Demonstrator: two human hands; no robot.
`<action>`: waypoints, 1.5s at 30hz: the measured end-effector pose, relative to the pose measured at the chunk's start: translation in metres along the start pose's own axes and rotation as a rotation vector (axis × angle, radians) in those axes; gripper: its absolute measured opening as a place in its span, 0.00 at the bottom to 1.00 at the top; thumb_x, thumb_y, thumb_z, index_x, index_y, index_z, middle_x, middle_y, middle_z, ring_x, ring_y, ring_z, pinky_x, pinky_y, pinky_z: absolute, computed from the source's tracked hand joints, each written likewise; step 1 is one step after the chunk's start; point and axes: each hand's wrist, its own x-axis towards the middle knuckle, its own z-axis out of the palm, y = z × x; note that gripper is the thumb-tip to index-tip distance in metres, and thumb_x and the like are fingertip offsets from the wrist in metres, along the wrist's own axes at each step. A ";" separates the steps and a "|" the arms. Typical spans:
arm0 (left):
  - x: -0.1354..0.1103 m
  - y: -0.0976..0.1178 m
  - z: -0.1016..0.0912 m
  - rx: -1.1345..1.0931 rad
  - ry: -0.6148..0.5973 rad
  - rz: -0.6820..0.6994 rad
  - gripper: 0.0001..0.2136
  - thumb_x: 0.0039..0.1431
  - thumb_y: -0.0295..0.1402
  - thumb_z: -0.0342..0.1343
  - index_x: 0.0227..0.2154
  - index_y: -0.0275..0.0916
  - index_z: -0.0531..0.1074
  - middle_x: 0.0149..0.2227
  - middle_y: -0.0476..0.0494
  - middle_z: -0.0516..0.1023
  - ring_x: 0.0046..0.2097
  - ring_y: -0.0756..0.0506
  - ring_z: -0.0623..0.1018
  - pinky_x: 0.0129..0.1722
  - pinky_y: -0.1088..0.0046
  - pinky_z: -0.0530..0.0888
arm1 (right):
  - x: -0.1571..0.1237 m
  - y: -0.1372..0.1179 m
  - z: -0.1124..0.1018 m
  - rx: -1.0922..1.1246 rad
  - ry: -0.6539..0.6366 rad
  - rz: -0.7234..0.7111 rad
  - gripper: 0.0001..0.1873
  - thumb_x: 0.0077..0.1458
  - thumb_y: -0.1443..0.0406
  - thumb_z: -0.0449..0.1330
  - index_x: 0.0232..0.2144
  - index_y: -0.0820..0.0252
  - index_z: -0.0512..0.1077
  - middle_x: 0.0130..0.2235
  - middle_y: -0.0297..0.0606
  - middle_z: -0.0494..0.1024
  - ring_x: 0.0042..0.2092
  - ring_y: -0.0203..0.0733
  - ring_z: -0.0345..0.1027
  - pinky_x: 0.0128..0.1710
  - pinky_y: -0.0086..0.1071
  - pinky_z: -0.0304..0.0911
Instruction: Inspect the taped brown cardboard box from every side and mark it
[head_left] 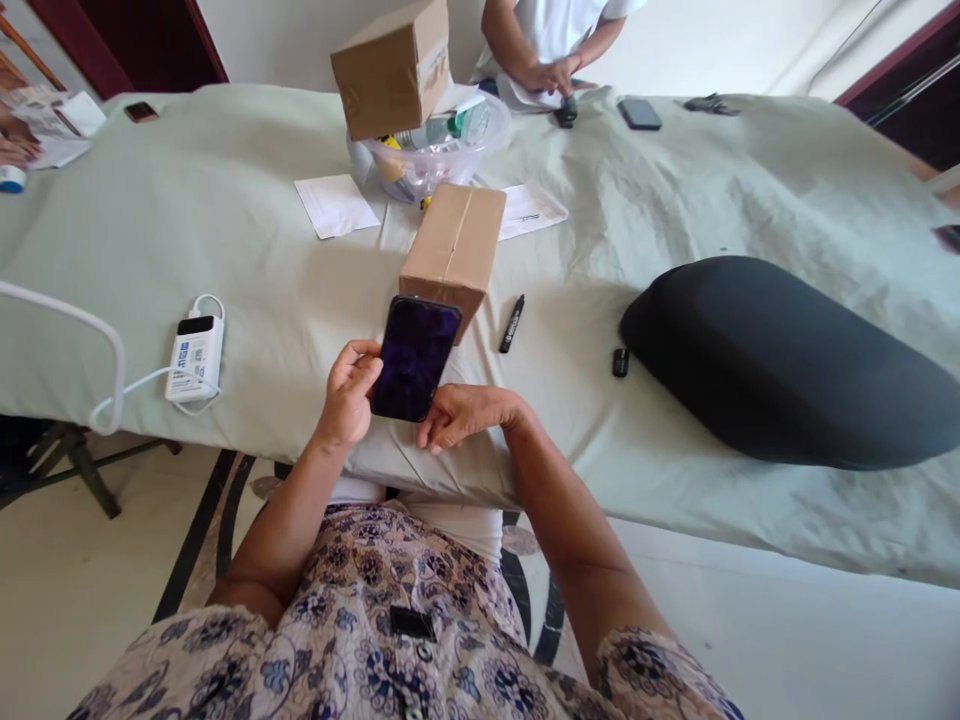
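Note:
A dark smartphone (pixel 415 356) with a black screen is held upright over the near edge of the cloth-covered table (pixel 247 240). My left hand (pixel 349 392) grips its left side, fingers curled round the edge. My right hand (pixel 463 413) sits just under the phone's lower right corner, fingers bent and touching the cloth and the phone's bottom. Right behind the phone stands a taped cardboard box (pixel 454 250).
A black marker (pixel 511 324) and its cap (pixel 620 361) lie right of the box, beside a large dark cushion (pixel 787 360). A white power bank (pixel 194 357) with cable lies left. A second box (pixel 392 68) sits on a plastic tub (pixel 442 150). Another person's hands (pixel 551 75) work at the far edge.

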 end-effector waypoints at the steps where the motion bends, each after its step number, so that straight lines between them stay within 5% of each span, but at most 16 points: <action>1: 0.000 0.000 0.008 -0.011 -0.022 0.005 0.20 0.48 0.49 0.71 0.36 0.43 0.72 0.25 0.53 0.67 0.26 0.52 0.67 0.26 0.75 0.66 | -0.001 0.000 0.001 -0.014 -0.002 -0.016 0.28 0.41 0.50 0.75 0.39 0.65 0.80 0.33 0.37 0.83 0.30 0.31 0.71 0.26 0.21 0.66; 9: 0.008 0.004 0.043 -0.119 -0.155 0.017 0.18 0.51 0.47 0.70 0.36 0.44 0.71 0.29 0.52 0.72 0.30 0.51 0.71 0.32 0.74 0.70 | -0.031 -0.004 -0.008 -0.055 0.103 -0.133 0.23 0.49 0.51 0.72 0.36 0.67 0.81 0.34 0.41 0.84 0.31 0.32 0.73 0.30 0.23 0.71; 19: 0.008 -0.001 0.043 -0.055 -0.154 0.034 0.18 0.53 0.49 0.68 0.37 0.45 0.70 0.29 0.51 0.72 0.30 0.50 0.73 0.32 0.72 0.72 | -0.031 -0.003 -0.008 -0.030 0.130 -0.110 0.24 0.52 0.48 0.70 0.35 0.66 0.82 0.36 0.43 0.85 0.33 0.34 0.75 0.32 0.25 0.72; 23: 0.012 0.002 0.025 -0.025 -0.050 0.028 0.17 0.51 0.47 0.68 0.36 0.44 0.71 0.26 0.52 0.69 0.26 0.51 0.69 0.27 0.74 0.67 | -0.022 0.004 -0.010 0.034 0.037 -0.101 0.33 0.44 0.47 0.74 0.44 0.66 0.80 0.41 0.45 0.85 0.37 0.36 0.77 0.35 0.26 0.71; 28: 0.034 0.014 -0.033 0.099 0.265 0.090 0.15 0.42 0.40 0.67 0.32 0.41 0.72 0.26 0.52 0.71 0.27 0.51 0.68 0.28 0.76 0.66 | -0.018 0.008 -0.015 0.082 0.163 -0.112 0.44 0.47 0.46 0.73 0.60 0.64 0.70 0.43 0.46 0.85 0.40 0.36 0.77 0.32 0.24 0.68; 34: 0.065 0.025 -0.095 0.405 0.611 0.011 0.06 0.42 0.30 0.56 0.27 0.39 0.68 0.27 0.53 0.69 0.31 0.51 0.68 0.36 0.75 0.68 | -0.029 0.006 -0.021 0.139 0.324 -0.199 0.30 0.50 0.47 0.72 0.46 0.62 0.73 0.37 0.41 0.83 0.39 0.36 0.77 0.30 0.24 0.65; 39: 0.074 0.024 -0.109 0.657 0.574 -0.029 0.08 0.50 0.35 0.58 0.33 0.37 0.73 0.28 0.50 0.72 0.33 0.48 0.72 0.40 0.70 0.71 | -0.031 0.012 -0.027 0.159 0.624 -0.326 0.26 0.51 0.46 0.71 0.39 0.60 0.73 0.30 0.35 0.79 0.33 0.32 0.71 0.30 0.25 0.61; 45: 0.064 0.027 -0.092 1.198 0.500 0.041 0.16 0.59 0.36 0.57 0.49 0.38 0.75 0.52 0.34 0.79 0.58 0.33 0.76 0.64 0.51 0.69 | -0.027 0.016 -0.033 0.126 0.942 -0.403 0.28 0.48 0.41 0.69 0.32 0.58 0.71 0.25 0.33 0.75 0.28 0.33 0.66 0.28 0.28 0.57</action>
